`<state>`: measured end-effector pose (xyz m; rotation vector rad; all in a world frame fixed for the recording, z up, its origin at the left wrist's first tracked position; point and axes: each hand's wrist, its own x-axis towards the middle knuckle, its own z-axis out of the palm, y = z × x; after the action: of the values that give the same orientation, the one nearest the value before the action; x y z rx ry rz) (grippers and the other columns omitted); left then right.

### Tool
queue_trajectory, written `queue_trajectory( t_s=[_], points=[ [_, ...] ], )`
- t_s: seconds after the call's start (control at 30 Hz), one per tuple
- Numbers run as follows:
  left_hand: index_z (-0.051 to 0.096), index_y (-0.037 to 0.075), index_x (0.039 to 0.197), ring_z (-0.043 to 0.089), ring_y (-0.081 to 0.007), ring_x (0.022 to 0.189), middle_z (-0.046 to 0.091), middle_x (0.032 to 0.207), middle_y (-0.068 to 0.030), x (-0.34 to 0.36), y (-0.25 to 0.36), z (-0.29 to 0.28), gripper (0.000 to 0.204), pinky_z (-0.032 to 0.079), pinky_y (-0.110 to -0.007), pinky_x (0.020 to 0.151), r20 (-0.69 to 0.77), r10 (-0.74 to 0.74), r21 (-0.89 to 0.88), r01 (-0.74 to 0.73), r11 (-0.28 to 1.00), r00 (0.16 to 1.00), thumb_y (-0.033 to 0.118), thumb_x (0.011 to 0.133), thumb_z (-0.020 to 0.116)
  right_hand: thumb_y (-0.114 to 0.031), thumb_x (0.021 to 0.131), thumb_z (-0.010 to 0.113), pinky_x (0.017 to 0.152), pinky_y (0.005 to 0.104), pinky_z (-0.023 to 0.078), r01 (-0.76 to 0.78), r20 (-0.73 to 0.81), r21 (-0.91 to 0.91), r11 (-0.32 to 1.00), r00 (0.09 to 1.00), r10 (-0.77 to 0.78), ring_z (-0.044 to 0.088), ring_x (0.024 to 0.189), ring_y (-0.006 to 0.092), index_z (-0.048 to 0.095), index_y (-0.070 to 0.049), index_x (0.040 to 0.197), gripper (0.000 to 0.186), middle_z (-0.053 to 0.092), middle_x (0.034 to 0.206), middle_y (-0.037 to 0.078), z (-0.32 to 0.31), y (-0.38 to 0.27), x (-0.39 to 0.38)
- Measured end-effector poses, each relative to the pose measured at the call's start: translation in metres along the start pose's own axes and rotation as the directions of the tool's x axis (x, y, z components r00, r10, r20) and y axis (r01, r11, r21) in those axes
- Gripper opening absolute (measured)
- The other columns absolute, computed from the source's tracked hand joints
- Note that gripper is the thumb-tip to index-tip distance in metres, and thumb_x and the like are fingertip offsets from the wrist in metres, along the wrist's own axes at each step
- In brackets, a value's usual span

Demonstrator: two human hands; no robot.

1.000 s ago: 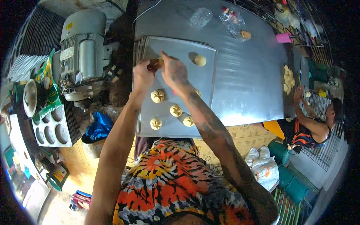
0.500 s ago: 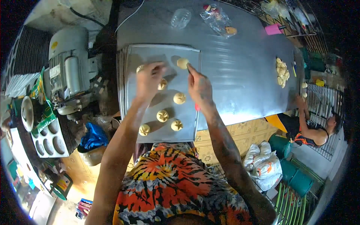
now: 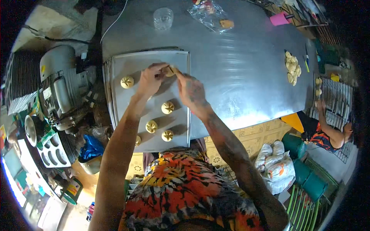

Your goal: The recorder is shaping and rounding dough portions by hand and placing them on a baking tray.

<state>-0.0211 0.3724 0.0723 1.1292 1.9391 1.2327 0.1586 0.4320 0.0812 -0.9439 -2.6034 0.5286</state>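
Observation:
My left hand (image 3: 151,80) and my right hand (image 3: 191,89) meet over the far half of a flat metal baking tray (image 3: 123,63). Between their fingertips is a small pale dough ball (image 3: 169,71), which the fingers of both hands pinch and partly cover. Around them on the tray sit round dough buns with star-like creases on top: one bun (image 3: 127,82) left of my left hand, another bun (image 3: 168,107) below my right hand, and a bun (image 3: 151,126) and a bun (image 3: 167,135) closer to me. My left forearm partly hides another at the near left.
The tray rests on a metal table (image 3: 239,61). Far back are a clear plastic tub (image 3: 163,18), a plastic bag (image 3: 208,15) and a pink cup-like container (image 3: 280,19). Dough pieces (image 3: 292,68) are heaped at right, near a co-worker (image 3: 327,133). A machine (image 3: 59,84) stands left.
My left hand has moved from near the left bun to the dough ball, joining my right hand there. The whole view has shifted a little.

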Motion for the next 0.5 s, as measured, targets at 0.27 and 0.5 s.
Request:
queue_trajectory(
  t_s=[0.27,0.5],
  points=[
    [0.078,0.003,0.114,0.073,-0.0209,0.081,0.080,0.100,-0.0103,-0.010,-0.007,-0.001,0.033,0.057,-0.032,0.075,0.024,-0.093,0.180,0.087,0.980,0.995,-0.003,0.082,0.070,-0.006,0.088,0.068,0.057,0.0364,0.053,0.065,0.055,-0.222,0.973,0.997,-0.054,0.071,0.071,0.0281,0.061,-0.003,0.141,0.053,0.075,0.094,0.012,0.036,-0.004,-0.025],
    [0.079,0.002,0.109,0.072,-0.0209,0.078,0.079,0.092,-0.0127,-0.014,-0.013,0.002,0.027,0.056,-0.033,0.072,0.044,-0.007,0.053,0.004,0.999,0.999,0.002,0.083,0.072,-0.006,0.085,0.070,0.058,0.0383,0.053,-0.139,-0.203,-0.333,0.932,0.976,0.073,0.068,0.067,0.0277,0.066,-0.007,0.136,0.052,0.072,0.088,0.008,0.073,0.002,-0.020]
  ],
)
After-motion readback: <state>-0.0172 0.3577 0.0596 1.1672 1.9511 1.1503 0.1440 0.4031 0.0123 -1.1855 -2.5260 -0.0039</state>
